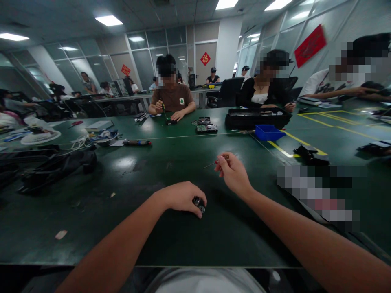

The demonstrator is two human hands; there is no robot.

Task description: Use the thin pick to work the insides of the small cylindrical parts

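My left hand [185,196] rests low over the green table, its fingers curled round a small dark part with round metal pieces [199,204]; the fingers hide much of it, and its exact kind does not show. Farther forward and to the right, my right hand [232,170] is closed on a screwdriver [217,162] with a reddish handle. Its thin shaft points left, away from the palm, and its tip is apart from the dark part. The two hands do not touch.
A blue bin [269,132] stands beside a long black tray [258,119]. Opened hard drives [207,128] lie ahead; a pen-like electric screwdriver [137,143] lies left of them. A black bag [61,167] is at left. Across the table a person in brown [172,97] works.
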